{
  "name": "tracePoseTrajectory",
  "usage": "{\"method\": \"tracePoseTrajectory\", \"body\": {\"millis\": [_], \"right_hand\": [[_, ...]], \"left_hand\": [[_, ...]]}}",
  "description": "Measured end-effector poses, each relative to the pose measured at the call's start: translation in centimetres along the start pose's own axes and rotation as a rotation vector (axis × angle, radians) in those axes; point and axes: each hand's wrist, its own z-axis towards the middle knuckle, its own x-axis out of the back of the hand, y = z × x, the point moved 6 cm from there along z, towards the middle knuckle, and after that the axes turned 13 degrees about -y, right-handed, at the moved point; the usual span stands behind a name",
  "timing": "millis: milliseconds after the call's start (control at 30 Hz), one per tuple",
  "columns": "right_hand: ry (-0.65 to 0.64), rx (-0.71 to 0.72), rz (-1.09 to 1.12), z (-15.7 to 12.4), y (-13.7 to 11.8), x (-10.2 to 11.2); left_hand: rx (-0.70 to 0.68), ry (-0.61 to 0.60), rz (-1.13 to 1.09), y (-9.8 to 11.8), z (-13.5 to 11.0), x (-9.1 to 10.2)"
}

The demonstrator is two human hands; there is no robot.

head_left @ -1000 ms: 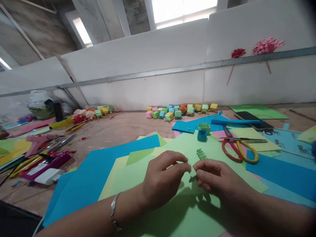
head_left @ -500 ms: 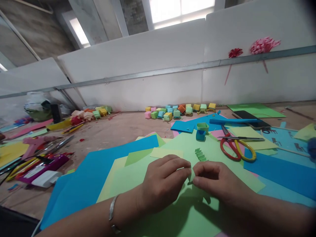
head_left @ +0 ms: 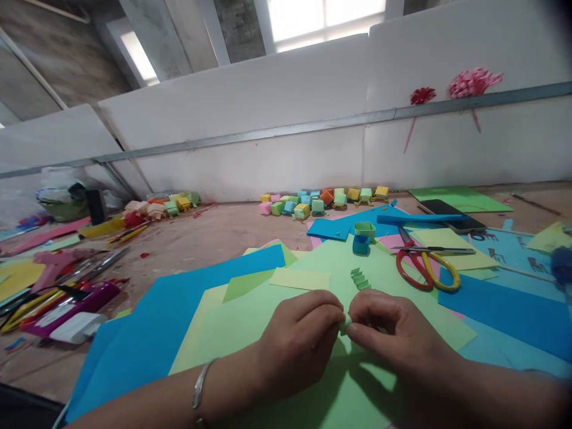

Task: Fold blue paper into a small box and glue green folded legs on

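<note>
A small folded strip of light green paper (head_left: 345, 325) is pinched between my two hands. My left hand (head_left: 297, 342), with a silver bangle at its wrist, closes its fingertips on the strip's left side. From the right, my right hand (head_left: 400, 333) grips it between thumb and forefinger. Both hands hover over large light green sheets (head_left: 250, 322). Just beyond the fingers lies a zigzag-folded green strip (head_left: 360, 279). Farther back stand a small blue paper box (head_left: 361, 244) and a green paper box (head_left: 364, 229).
Red-and-yellow-handled scissors (head_left: 431, 268) lie open at the right, near a phone (head_left: 451, 215). Small coloured paper cubes (head_left: 301, 211) line the wall. On the left are a pink glue gun (head_left: 51, 262), a white plug (head_left: 78, 328) and blue sheets (head_left: 147, 322).
My hands have come slightly closer together, and the green strip between them now shows less of itself. The view has shifted a little.
</note>
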Motion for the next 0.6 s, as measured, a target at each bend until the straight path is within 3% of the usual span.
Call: {"method": "tracePoseTrajectory", "body": {"millis": [200, 367, 600], "right_hand": [[-0.008, -0.124, 0.105, -0.3, 0.9, -0.3], [-0.004, -0.062, 0.125, -0.3, 0.8, -0.2], [0.061, 0.029, -0.052, -0.3, 0.1, 0.5]], "left_hand": [[0.033, -0.037, -0.118, -0.1, 0.3, -0.2], [0.09, -0.058, -0.273, -0.4, 0.6, 0.0], [0.33, -0.122, -0.558, -2.0, 0.5, -0.8]]}}
